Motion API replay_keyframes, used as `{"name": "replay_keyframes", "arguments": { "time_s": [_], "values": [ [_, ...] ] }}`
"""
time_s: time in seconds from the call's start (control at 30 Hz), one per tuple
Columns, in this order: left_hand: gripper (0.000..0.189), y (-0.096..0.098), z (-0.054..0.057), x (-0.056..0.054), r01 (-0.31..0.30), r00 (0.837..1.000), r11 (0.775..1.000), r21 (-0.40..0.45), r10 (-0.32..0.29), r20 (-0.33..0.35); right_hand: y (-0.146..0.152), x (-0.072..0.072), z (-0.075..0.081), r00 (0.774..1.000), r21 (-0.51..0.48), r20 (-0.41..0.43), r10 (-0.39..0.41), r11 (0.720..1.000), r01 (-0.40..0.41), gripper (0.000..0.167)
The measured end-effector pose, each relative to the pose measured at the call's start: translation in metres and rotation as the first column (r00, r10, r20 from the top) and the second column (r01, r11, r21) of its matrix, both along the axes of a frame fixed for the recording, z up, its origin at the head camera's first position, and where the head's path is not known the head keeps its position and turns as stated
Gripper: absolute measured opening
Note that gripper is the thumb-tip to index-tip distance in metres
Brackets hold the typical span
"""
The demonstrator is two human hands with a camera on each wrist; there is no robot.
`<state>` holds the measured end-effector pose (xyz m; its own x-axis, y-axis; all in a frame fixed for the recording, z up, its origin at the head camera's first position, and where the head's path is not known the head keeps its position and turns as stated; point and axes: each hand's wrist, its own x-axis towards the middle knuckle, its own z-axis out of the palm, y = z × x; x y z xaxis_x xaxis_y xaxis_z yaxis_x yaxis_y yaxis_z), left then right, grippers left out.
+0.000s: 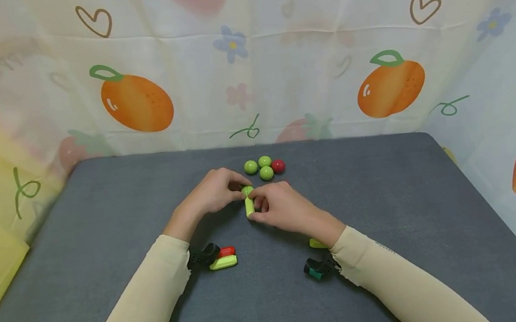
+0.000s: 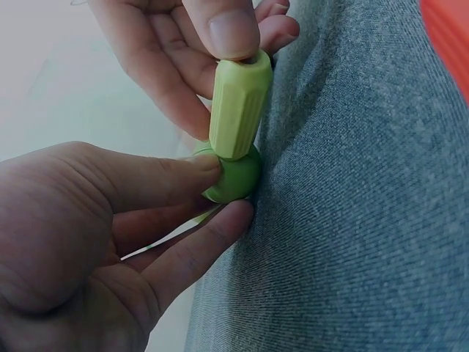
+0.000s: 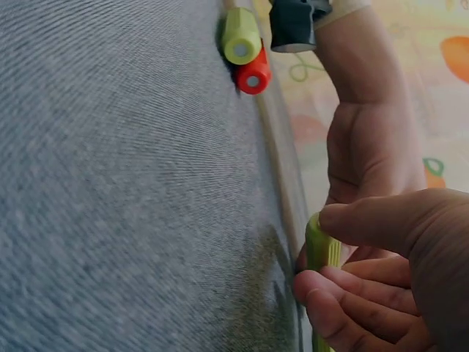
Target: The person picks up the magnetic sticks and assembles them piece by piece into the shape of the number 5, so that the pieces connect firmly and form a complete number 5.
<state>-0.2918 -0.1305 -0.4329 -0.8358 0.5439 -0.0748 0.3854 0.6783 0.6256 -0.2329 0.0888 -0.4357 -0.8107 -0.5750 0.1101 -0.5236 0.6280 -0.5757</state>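
Near the table's middle, my left hand pinches a green ball between thumb and fingers, low over the cloth. My right hand grips a ribbed yellow-green rod, its thumb on the near end. The rod's far end touches the ball; whether the two are joined, I cannot tell. Just beyond the hands sit several loose balls: green ones and one red ball.
Beside the left wrist lie a red rod and a yellow-green rod, with round metal-looking spots on their ends in the right wrist view. Another yellow-green piece is partly hidden under the right wrist. A printed curtain hangs behind the grey table.
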Motion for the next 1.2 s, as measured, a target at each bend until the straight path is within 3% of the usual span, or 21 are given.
{"name": "replay_keyframes", "arguments": {
  "time_s": [0.3, 0.73, 0.97, 1.2],
  "values": [
    [0.028, 0.0, 0.001, 0.002, -0.006, 1.0, 1.0, 0.002, 0.006, 0.007, -0.002, 0.001, -0.003, 0.999, 0.012, -0.046, -0.006, 1.0, 0.007, 0.034],
    [0.027, 0.001, 0.001, 0.001, -0.013, 1.0, 1.0, 0.004, 0.013, 0.008, -0.002, 0.002, -0.002, 0.999, 0.02, -0.047, -0.017, 1.0, 0.018, 0.035],
    [0.029, 0.003, 0.003, 0.0, -0.008, 1.0, 1.0, 0.015, 0.008, 0.027, 0.022, -0.011, 0.025, 0.995, -0.03, -0.054, -0.081, 0.996, 0.08, 0.032],
    [0.03, 0.003, 0.003, -0.001, -0.019, 0.999, 1.0, 0.01, 0.018, 0.044, 0.041, -0.044, 0.055, 0.994, -0.019, -0.078, -0.078, 0.997, 0.077, 0.025]
  ]
}}
